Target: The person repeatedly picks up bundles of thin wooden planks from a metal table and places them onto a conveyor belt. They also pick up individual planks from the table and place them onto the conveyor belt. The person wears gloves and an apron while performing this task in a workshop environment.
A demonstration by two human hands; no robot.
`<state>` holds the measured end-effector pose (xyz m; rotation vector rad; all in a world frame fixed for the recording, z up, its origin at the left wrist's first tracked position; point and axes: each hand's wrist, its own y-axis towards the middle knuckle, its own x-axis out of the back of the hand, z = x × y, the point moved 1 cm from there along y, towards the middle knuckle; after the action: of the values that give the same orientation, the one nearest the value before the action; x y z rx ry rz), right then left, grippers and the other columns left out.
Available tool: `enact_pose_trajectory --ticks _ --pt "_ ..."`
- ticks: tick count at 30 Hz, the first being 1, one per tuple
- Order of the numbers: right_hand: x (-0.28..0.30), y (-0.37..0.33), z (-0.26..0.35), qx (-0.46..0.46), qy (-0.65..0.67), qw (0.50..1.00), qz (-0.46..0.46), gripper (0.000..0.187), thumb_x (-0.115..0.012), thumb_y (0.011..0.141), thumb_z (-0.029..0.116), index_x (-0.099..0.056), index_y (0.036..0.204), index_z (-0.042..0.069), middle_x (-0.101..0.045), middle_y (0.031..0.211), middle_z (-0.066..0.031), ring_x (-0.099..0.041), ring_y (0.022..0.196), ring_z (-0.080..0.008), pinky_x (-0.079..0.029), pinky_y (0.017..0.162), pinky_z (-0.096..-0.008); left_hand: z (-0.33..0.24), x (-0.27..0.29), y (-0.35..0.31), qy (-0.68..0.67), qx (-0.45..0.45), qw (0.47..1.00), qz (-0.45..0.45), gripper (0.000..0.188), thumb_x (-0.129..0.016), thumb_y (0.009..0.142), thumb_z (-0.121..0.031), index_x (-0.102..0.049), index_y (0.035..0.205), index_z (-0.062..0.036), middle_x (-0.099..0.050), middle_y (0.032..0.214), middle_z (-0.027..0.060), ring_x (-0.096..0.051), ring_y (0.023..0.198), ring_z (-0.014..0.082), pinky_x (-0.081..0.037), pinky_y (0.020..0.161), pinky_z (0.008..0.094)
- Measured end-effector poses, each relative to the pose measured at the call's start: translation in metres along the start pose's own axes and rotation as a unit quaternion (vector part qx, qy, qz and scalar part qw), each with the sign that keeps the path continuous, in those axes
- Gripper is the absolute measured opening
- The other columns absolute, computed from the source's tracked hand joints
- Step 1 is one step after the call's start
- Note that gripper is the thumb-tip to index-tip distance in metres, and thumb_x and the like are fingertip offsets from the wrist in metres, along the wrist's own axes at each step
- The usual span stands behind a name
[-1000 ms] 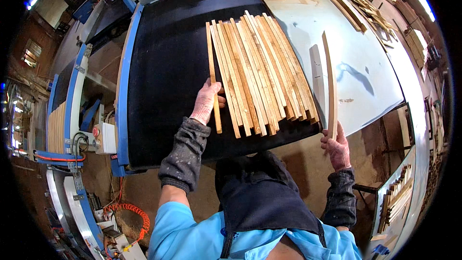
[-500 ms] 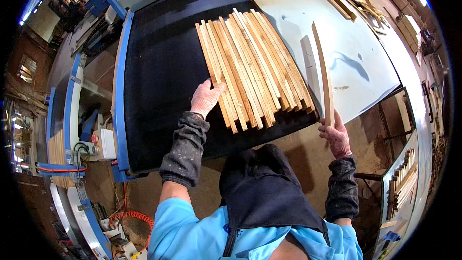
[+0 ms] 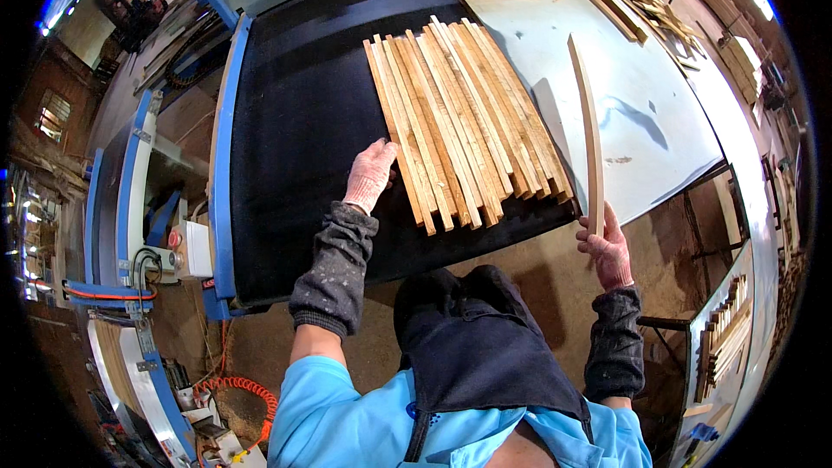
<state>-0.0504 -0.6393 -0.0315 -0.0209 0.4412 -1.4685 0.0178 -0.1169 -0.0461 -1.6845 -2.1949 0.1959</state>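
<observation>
Several pale wooden slats (image 3: 464, 130) lie side by side in a slanted row on the black belt (image 3: 295, 139), their ends uneven. My gloved left hand (image 3: 370, 177) is beside the leftmost slat, its fingers curled in and no slat seen in its grasp. On the right, my gloved right hand (image 3: 607, 251) is closed around the lower end of a single wooden slat (image 3: 589, 130). That slat points away from me, past the right side of the row, and appears in front of the pale sheet-topped table (image 3: 667, 121).
A blue frame rail (image 3: 227, 147) borders the belt on the left, near a control box (image 3: 192, 249). An orange coiled hose (image 3: 247, 388) lies lower left. More slats (image 3: 728, 329) rest on a rack at the right, and loose strips (image 3: 641, 0) are piled at the far right.
My left hand has come off the top of the leftmost slats and now rests beside them, fingers curled. My right hand still holds its slat, barely moved. The view has shifted slightly.
</observation>
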Motion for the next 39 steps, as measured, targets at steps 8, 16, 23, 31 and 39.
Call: enact_pose_trajectory --ticks 8,16,23,31,39 --pt "-0.009 -0.035 -0.019 -0.008 -0.008 1.0 -0.027 0.107 -0.083 0.081 0.01 -0.029 0.173 0.012 -0.063 0.136 -0.0156 -0.068 0.102 -0.0227 -0.06 0.089 -0.0369 -0.007 0.003 -0.05 -0.004 0.043 0.999 0.004 0.047 -0.075 0.103 -0.044 -0.068 0.123 -0.0013 -0.066 0.089 -0.0019 -0.06 0.073 0.0101 -0.055 0.064 0.0272" --pt "-0.021 -0.045 -0.026 -0.02 0.023 0.999 -0.04 0.103 -0.084 0.081 0.009 -0.033 0.171 0.012 -0.062 0.138 -0.0156 -0.069 0.102 -0.0213 -0.06 0.089 -0.0357 0.001 -0.006 -0.091 0.072 0.054 0.993 0.076 0.049 -0.089 0.093 -0.04 -0.067 0.11 0.0007 -0.07 0.087 0.0064 -0.065 0.065 0.0118 -0.058 0.056 0.0287" --pt "-0.024 -0.039 -0.026 0.0 0.029 0.999 -0.035 0.098 -0.079 0.086 0.002 -0.033 0.172 0.011 -0.065 0.138 -0.0139 -0.07 0.106 -0.0201 -0.06 0.091 -0.0345 0.027 0.011 -0.087 -0.054 0.093 0.991 0.075 0.028 -0.07 0.101 -0.022 -0.069 0.119 -0.0002 -0.075 0.097 0.0066 -0.074 0.075 0.0156 -0.064 0.062 0.0304" --pt "0.016 -0.021 -0.032 0.138 -0.203 0.946 -0.213 0.087 -0.071 0.089 -0.011 -0.036 0.167 0.0 -0.063 0.14 -0.0099 -0.064 0.119 -0.0202 -0.057 0.101 -0.0346 0.005 0.022 -0.128 -0.168 0.04 0.983 0.067 0.032 -0.056 0.104 -0.022 -0.066 0.126 0.0005 -0.075 0.102 0.0096 -0.075 0.082 0.019 -0.063 0.061 0.0304" --pt "0.023 -0.018 0.023 0.174 -0.562 0.751 -0.299 0.064 -0.084 0.078 0.015 -0.067 0.138 -0.001 -0.07 0.133 -0.0232 -0.065 0.128 -0.0396 -0.053 0.113 -0.046 -0.064 -0.063 -0.189 -0.093 -0.104 0.985 0.103 0.04 -0.057 0.103 -0.02 -0.059 0.135 0.0024 -0.071 0.109 0.012 -0.07 0.081 0.0169 -0.058 0.058 0.0281"
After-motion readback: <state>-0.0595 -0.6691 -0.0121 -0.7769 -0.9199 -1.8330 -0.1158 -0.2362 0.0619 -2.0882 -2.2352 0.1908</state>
